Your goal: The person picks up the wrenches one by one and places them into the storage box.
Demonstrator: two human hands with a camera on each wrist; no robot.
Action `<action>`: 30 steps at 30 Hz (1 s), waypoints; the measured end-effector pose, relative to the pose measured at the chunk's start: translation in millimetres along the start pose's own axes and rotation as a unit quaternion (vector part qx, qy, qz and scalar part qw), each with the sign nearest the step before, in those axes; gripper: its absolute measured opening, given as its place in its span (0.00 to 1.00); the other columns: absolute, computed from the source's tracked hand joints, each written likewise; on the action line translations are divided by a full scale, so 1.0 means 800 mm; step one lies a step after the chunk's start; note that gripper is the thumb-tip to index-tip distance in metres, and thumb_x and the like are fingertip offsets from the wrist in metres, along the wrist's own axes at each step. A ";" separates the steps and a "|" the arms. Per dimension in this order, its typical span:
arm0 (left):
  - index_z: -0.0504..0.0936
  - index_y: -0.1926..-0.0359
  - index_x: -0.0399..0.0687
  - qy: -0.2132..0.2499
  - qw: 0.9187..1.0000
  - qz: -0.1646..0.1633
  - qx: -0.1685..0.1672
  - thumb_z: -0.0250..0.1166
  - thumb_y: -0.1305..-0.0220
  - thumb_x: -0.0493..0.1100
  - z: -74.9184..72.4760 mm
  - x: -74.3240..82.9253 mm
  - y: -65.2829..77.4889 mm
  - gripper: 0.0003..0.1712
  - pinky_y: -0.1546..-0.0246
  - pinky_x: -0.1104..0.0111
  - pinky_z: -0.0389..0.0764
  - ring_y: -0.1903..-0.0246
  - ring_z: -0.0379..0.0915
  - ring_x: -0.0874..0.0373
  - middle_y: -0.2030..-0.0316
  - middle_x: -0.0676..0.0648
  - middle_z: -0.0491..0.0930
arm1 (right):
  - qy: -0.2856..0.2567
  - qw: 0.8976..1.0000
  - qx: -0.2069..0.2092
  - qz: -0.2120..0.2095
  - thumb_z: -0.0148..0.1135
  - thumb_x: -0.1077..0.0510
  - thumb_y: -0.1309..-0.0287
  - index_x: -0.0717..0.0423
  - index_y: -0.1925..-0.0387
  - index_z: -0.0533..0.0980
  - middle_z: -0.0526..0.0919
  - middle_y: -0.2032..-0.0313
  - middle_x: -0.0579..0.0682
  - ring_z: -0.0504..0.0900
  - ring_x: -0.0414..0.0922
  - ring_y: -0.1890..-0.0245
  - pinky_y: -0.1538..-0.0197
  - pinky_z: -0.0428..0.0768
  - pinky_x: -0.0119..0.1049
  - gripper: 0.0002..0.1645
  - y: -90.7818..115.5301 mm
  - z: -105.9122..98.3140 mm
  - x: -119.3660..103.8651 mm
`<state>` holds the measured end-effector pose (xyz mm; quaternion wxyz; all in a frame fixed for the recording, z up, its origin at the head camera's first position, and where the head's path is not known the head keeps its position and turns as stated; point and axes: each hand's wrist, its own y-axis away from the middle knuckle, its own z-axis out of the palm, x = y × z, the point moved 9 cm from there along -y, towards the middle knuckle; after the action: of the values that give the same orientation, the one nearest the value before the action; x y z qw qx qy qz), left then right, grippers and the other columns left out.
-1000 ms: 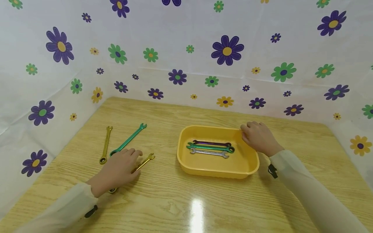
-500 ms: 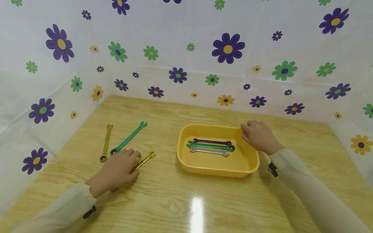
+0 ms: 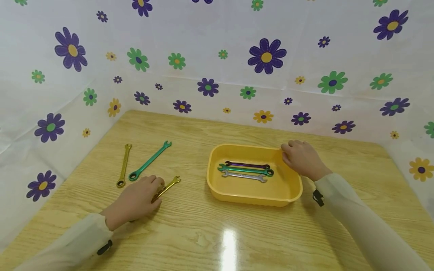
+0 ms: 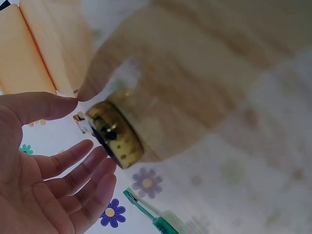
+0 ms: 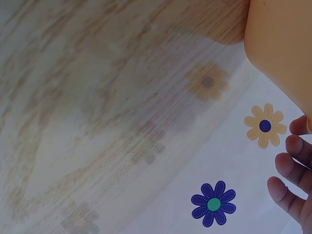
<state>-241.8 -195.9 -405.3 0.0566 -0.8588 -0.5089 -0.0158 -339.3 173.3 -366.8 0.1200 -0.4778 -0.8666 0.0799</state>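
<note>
In the head view my left hand (image 3: 137, 201) is lowered over a gold combination wrench (image 3: 172, 182), thumb on one side and fingers on the other. The left wrist view shows the wrench's ring end (image 4: 119, 136) close to the camera, with space between thumb and relaxed fingers (image 4: 73, 183). My right hand (image 3: 301, 160) grips the far right corner of a yellow plastic tub (image 3: 251, 201). Inside the tub lie a purple wrench (image 3: 247, 165), a green wrench (image 3: 245, 170) and a silver wrench (image 3: 242, 175), side by side.
Beyond my left hand, a yellow-green wrench (image 3: 124, 165) and a teal wrench (image 3: 150, 160) lie apart on the wooden table (image 3: 190, 233). A white cloth with printed flowers (image 3: 210, 124) hangs around the table's back and sides.
The view tilts slightly. My left thumb and index finger come a little nearer the gold wrench, and its ring end is more covered. My right hand stays on the tub.
</note>
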 end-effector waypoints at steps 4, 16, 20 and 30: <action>0.75 0.59 0.43 0.007 1.000 0.002 -0.005 0.69 0.48 0.42 0.002 0.000 0.001 0.17 0.73 0.66 0.74 0.68 0.73 0.57 0.67 0.49 0.74 | -0.001 1.000 -0.003 0.001 0.55 0.58 0.41 0.57 0.70 0.72 0.71 0.79 0.51 0.68 0.46 0.78 0.71 0.71 0.40 0.06 0.000 0.000 0.000; 0.77 0.60 0.42 0.043 0.999 0.012 -0.019 0.68 0.46 0.37 0.003 0.001 0.001 0.13 0.70 0.68 0.77 0.68 0.74 0.58 0.66 0.48 0.75 | -0.003 1.000 0.010 -0.008 0.56 0.59 0.42 0.57 0.72 0.71 0.70 0.80 0.50 0.66 0.46 0.79 0.72 0.70 0.38 0.06 0.000 -0.001 -0.001; 0.77 0.60 0.41 0.051 0.998 0.013 -0.022 0.68 0.47 0.35 0.002 0.002 -0.001 0.13 0.69 0.67 0.78 0.67 0.75 0.56 0.65 0.47 0.76 | -0.005 1.000 0.012 -0.009 0.56 0.59 0.43 0.58 0.72 0.71 0.70 0.80 0.51 0.66 0.46 0.79 0.72 0.70 0.38 0.06 0.000 -0.001 0.000; 0.77 0.63 0.41 0.059 0.998 0.023 -0.016 0.68 0.49 0.31 0.000 0.003 -0.004 0.11 0.68 0.66 0.79 0.67 0.76 0.55 0.68 0.48 0.76 | -0.004 1.000 0.009 -0.008 0.56 0.59 0.42 0.58 0.72 0.72 0.70 0.80 0.51 0.66 0.45 0.79 0.73 0.70 0.37 0.06 0.000 0.000 0.000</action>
<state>-243.5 -191.8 -404.6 0.0733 -0.8688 -0.4842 -0.0729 -338.9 173.1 -366.6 0.1211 -0.4698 -0.8699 0.0888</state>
